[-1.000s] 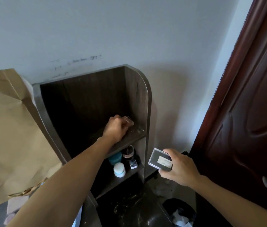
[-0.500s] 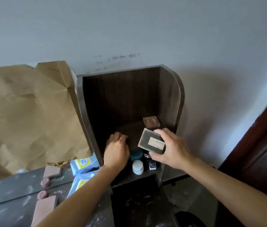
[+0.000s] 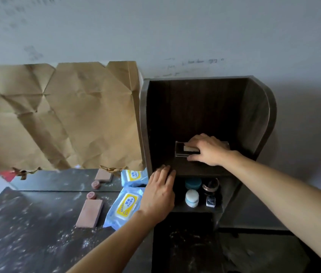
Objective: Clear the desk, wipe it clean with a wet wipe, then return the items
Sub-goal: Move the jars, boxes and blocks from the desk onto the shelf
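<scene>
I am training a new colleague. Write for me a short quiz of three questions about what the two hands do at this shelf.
1. True or false: the right hand holds a dark case on the upper shelf.
2. The left hand has its fingertips: A on the dark case; B at the front edge of the upper shelf; C on the right hand.
3. What colour is the label of the wet wipes pack on the desk?
Key: 1 true; 2 B; 3 yellow.

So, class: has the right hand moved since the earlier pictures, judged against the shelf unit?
Yes. The right hand, gripping the clear box, went from right of the shelf unit onto its upper shelf.
</scene>
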Demonstrator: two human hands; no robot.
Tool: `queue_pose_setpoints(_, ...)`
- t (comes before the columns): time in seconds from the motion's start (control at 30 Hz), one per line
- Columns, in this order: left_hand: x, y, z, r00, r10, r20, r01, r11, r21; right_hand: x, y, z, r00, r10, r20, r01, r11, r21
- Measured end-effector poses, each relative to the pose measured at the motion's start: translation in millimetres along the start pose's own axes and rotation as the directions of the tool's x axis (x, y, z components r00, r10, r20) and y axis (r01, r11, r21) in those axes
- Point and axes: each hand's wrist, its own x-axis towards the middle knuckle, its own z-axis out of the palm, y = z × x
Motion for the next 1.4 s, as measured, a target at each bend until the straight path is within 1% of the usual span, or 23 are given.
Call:
queue_pose_setpoints(0.1, -4, 5, -3, 1.000, -0.017, -0.003, 0.017, 1.000, 0.010, 1, -1, 3, 1.000, -0.019, 0.021, 0.018, 1.000, 0.022)
queue_pose_setpoints(0.17, -10, 9, -4, 0.999, -0.031, -0.018, 0.031, 1.000, -0.001, -1, -3, 7, 1.000, -0.001, -0.003, 0.001, 0.998, 0.055)
queue_pose_setpoints(0.23, -19, 10, -5, 0.998, -0.038, -0.044, 0.037, 0.999, -0.017, -7, -8, 12, 0.994, 0.000, -0.110, 0.009, 0.997, 0.076)
queue_pose_setpoints(0.33, -41, 7, -3, 0.996, -0.065, -0.062, 0.063, 0.997, -0.033, -24, -23, 19, 0.945, -0.034, -0.324, 0.072, 0.992, 0.105)
queue_pose_setpoints(0.43, -70, -6, 2, 0.993, -0.120, 0.012, 0.120, 0.992, -0.044, -49, -50, 26, 0.892, -0.068, -0.447, 0.153, 0.976, 0.158)
queue_pose_setpoints(0.5, -89, -22, 5, 0.982, -0.164, 0.095, 0.167, 0.986, -0.027, -67, -72, 30, 0.868, -0.085, -0.489, 0.203, 0.960, 0.193)
queue_pose_setpoints(0.57, -106, -42, 6, 0.957, -0.230, 0.175, 0.230, 0.973, 0.023, -81, -96, 38, 0.858, -0.115, -0.501, 0.245, 0.948, 0.203)
queue_pose_setpoints(0.63, -124, -63, 4, 0.926, -0.312, 0.212, 0.301, 0.950, 0.085, -91, -122, 50, 0.875, -0.144, -0.463, 0.266, 0.941, 0.208)
queue_pose_setpoints(0.73, -154, -100, -6, 0.898, -0.382, 0.220, 0.376, 0.924, 0.068, -90, -162, 74, 0.917, -0.158, -0.366, 0.249, 0.944, 0.216)
queue_pose_setpoints(0.87, -211, -160, -26, 0.875, -0.423, 0.234, 0.415, 0.906, 0.084, -71, -220, 117, 0.979, -0.097, -0.177, 0.138, 0.962, 0.234)
queue_pose_setpoints(0.97, -254, -206, -40, 0.870, -0.434, 0.234, 0.426, 0.901, 0.085, -54, -267, 152, 0.999, -0.052, -0.014, 0.054, 0.977, 0.205)
queue_pose_setpoints(1.07, -288, -247, -51, 0.845, -0.469, 0.257, 0.460, 0.883, 0.100, -39, -307, 180, 0.995, 0.018, 0.101, -0.039, 0.977, 0.208)
queue_pose_setpoints(1.13, -304, -269, -54, 0.820, -0.504, 0.270, 0.498, 0.862, 0.097, -29, -331, 194, 0.980, 0.066, 0.187, -0.111, 0.965, 0.238)
queue_pose_setpoints(1.2, -314, -286, -54, 0.798, -0.535, 0.279, 0.532, 0.842, 0.090, -17, -350, 206, 0.962, 0.084, 0.258, -0.146, 0.962, 0.232)
queue_pose_setpoints(1.3, -320, -306, -49, 0.782, -0.563, 0.268, 0.571, 0.819, 0.054, 10, -369, 222, 0.949, 0.096, 0.302, -0.168, 0.960, 0.224)
queue_pose_setpoints(1.4, -324, -324, -42, 0.765, -0.585, 0.269, 0.600, 0.800, 0.034, 42, -385, 246, 0.925, 0.136, 0.355, -0.209, 0.962, 0.175)
